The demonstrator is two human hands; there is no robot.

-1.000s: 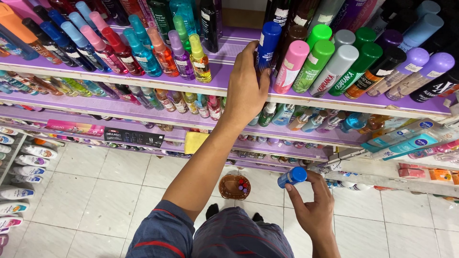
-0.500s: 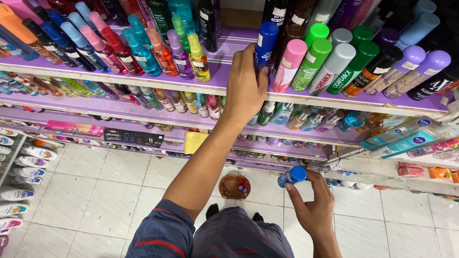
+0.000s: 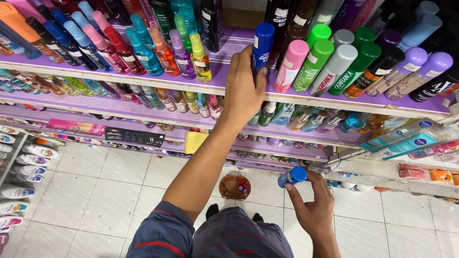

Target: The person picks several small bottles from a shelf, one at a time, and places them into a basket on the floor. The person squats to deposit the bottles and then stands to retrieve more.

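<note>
Head view: left hand (image 3: 244, 88), same blue can (image 3: 262, 48).

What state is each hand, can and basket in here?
Left hand: raised to the top shelf, grip closed on the blue can.
Blue can: upright, capped, on the shelf.
Right hand: low, holding a small blue can.
Small blue can: tilted, capped.
Pink can: capped, leaning.
Basket: on the floor, a few items inside.

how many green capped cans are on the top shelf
4, clustered right of the left hand: one light green, another below it, two darker ones further right. More may be hidden behind.
</note>
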